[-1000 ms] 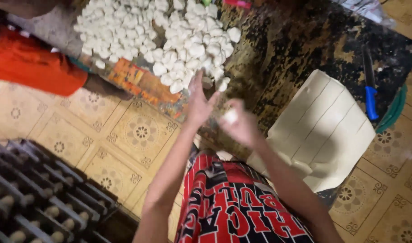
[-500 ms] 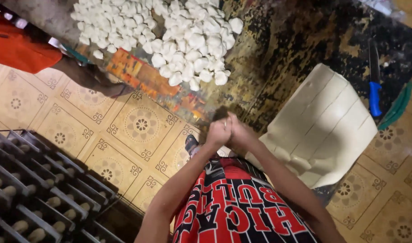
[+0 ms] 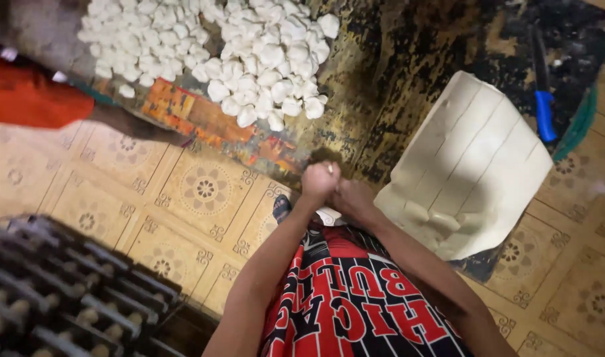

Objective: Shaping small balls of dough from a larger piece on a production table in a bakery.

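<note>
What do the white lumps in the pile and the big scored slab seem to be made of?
The white lumps look like soft dough: matte, pale, irregularly pinched, no two alike. The scored slab seems to be the same stuff rolled flat, cream and dull, its cut lines slightly sagging and its lower edge broken into bits. The hands, left hand and right hand, press a small white piece together.

We see our own two bare forearms with no sleeves, watch or rings. Below our left hand (image 3: pixel 320 184) and right hand (image 3: pixel 350 200), we wear a garment (image 3: pixel 355 297) of red and black with thin white stripes and large block lettering.
</note>
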